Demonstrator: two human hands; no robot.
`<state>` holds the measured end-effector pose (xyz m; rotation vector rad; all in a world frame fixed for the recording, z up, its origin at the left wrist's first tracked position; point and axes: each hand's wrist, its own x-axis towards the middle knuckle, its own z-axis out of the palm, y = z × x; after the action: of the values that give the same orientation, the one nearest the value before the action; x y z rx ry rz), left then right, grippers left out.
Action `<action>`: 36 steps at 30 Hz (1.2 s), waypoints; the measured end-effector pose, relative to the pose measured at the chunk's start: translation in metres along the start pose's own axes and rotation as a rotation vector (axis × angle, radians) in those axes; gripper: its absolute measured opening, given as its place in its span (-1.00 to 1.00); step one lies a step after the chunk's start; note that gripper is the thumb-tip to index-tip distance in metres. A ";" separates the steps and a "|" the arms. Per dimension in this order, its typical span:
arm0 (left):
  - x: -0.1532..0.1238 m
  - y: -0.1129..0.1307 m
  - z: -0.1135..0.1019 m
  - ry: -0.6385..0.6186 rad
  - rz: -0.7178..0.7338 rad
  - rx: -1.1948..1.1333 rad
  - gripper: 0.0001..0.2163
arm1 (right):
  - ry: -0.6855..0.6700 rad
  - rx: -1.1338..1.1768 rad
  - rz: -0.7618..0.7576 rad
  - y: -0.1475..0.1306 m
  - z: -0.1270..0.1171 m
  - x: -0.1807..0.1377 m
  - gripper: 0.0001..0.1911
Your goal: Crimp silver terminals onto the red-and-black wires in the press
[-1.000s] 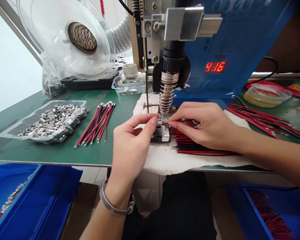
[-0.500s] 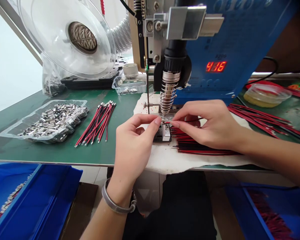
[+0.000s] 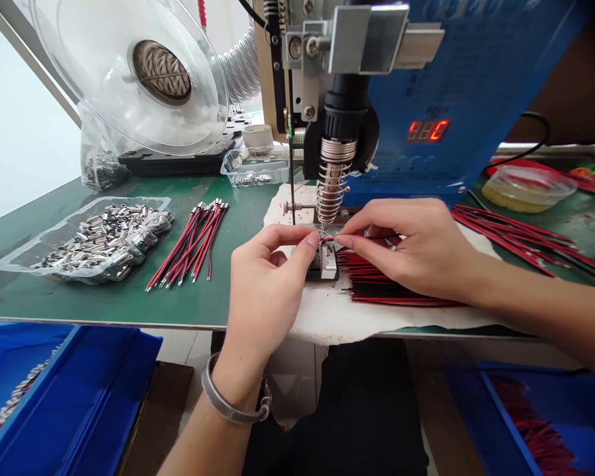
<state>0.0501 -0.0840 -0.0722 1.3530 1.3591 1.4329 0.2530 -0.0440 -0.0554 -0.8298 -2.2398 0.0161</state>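
The right hand (image 3: 411,244) pinches a red wire (image 3: 330,239) between thumb and forefinger, with the wire end at the fixture (image 3: 328,263) under the coiled iron (image 3: 333,185). The left hand (image 3: 265,284) has its forefinger tip at the same spot; its grip cannot be made out. The display (image 3: 428,130) digits are illegible.

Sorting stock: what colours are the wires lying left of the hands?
The wire bundle is red and black, best in head view.
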 end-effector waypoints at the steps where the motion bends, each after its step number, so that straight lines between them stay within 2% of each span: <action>1: 0.000 0.000 0.000 -0.004 0.001 -0.001 -0.82 | 0.001 -0.004 0.009 -0.001 0.000 0.000 -0.90; 5: 0.000 -0.001 -0.001 -0.003 0.004 -0.015 -0.82 | 0.000 -0.009 0.028 -0.002 -0.001 0.000 -0.88; 16: 0.000 0.000 -0.001 0.009 -0.009 -0.003 -0.82 | -0.005 0.001 -0.045 -0.001 -0.001 0.000 -0.89; 36: -0.001 -0.002 -0.001 -0.007 -0.012 -0.007 -0.81 | 0.017 -0.050 0.000 -0.003 0.001 -0.001 -0.90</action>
<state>0.0489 -0.0845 -0.0739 1.3421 1.3547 1.4225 0.2509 -0.0469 -0.0565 -0.8538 -2.2319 -0.0465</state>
